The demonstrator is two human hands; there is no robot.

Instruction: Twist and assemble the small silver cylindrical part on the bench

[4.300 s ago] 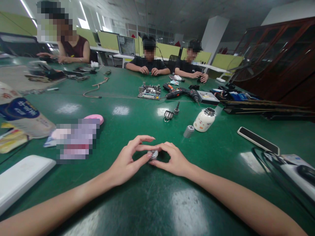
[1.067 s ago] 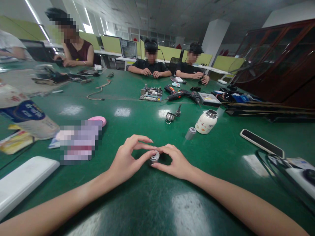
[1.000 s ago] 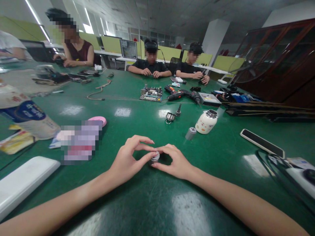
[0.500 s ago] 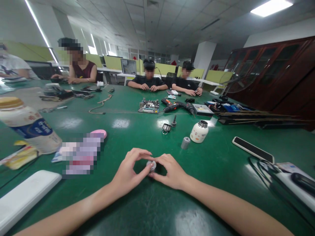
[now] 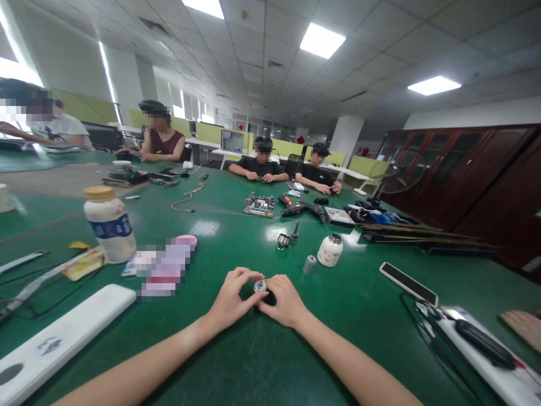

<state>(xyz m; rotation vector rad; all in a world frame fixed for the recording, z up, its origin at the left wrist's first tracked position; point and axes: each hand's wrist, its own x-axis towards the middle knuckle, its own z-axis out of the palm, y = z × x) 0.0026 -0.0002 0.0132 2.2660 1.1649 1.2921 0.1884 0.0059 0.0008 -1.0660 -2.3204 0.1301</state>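
Observation:
A small silver metal cylinder (image 5: 260,286) stands between both hands just above or on the green table (image 5: 203,369). My left hand (image 5: 233,299) has thumb and fingers curved round its left side. From the right, my right hand (image 5: 284,300) grips the same piece with its fingertips. A second grey cylinder (image 5: 310,264) stands beyond my right hand, beside a white patterned bottle (image 5: 330,250) with an open top. A metal cap with a wire loop (image 5: 283,241) and a dark fitting (image 5: 295,230) lie farther back.
A capped bottle (image 5: 110,228), a pink-edged case (image 5: 169,268) and a white power strip (image 5: 70,338) are on the left. A phone (image 5: 408,283) and cables lie right. Power drills (image 5: 302,208) and a circuit board (image 5: 259,205) lie farther back. Another person's hand (image 5: 524,328) is at the right edge.
The camera view has shifted, so the scene sits lower and more ceiling shows. Both hands stay round the cylinder, whose top now faces the camera more. A person's hand has appeared at right.

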